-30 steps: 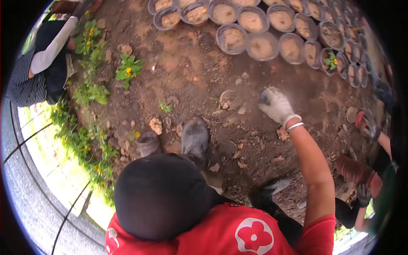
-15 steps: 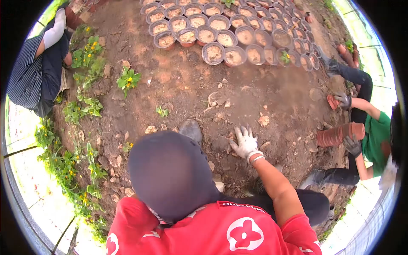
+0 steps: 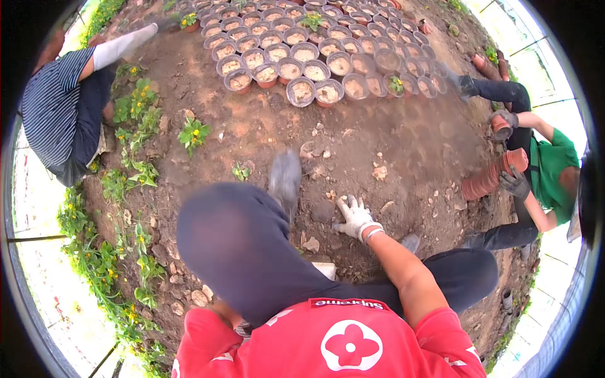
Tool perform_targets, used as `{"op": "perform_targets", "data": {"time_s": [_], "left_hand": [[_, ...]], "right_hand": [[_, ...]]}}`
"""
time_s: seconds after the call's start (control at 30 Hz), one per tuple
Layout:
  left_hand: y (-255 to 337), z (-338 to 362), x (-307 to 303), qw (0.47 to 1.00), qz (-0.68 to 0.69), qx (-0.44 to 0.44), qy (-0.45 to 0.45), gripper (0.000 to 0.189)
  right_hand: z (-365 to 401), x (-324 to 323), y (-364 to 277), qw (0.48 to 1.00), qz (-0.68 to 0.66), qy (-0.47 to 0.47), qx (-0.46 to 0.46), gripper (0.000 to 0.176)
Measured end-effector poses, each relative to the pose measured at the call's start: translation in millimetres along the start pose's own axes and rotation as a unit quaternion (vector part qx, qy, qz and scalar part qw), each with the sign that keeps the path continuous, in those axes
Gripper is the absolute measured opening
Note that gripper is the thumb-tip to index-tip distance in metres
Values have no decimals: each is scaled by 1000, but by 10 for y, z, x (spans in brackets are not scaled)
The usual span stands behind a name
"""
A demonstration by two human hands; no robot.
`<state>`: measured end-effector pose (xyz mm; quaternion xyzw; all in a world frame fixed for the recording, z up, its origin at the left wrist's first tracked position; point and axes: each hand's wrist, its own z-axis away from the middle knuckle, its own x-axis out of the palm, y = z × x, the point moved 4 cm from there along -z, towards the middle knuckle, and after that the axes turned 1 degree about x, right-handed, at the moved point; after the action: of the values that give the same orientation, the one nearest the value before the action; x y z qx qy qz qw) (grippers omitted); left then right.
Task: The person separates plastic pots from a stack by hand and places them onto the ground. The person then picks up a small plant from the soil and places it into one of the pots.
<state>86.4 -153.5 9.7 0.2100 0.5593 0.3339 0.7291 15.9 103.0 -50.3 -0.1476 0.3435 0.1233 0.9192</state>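
Patch of loose, stony soil (image 3: 409, 183) mid-plot, just beside a grey shoe (image 3: 285, 179), under a white-gloved right hand (image 3: 355, 216) laid flat, fingers spread wide, gripping nothing. Left hand out of sight. Farther off, rows of soil-filled pots (image 3: 302, 63); to the right, a co-worker in green (image 3: 551, 167) with a stack of clay pots (image 3: 488, 181); to the left, another in stripes (image 3: 53, 110). Likely risk: a slip of the palm on crumbling clods or a sharp stone, with weight leaning forward.
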Motion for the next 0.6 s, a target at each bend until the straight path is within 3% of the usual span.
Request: {"op": "perform_targets", "data": {"time_s": [0.47,0.57,0.6], "left_hand": [[-604,-211,-381,995,91,-17,-32,31],[-666,-320,-464,994,105,-16,-36,32],[-665,-376,-498,993,110,-15,-35,32]], "right_hand": [[-46,-104,-82,999,4,-35,25,90],[-100,-144,-58,999,24,-18,18,82],[-116,-188,-67,998,19,-54,-5,82]]}}
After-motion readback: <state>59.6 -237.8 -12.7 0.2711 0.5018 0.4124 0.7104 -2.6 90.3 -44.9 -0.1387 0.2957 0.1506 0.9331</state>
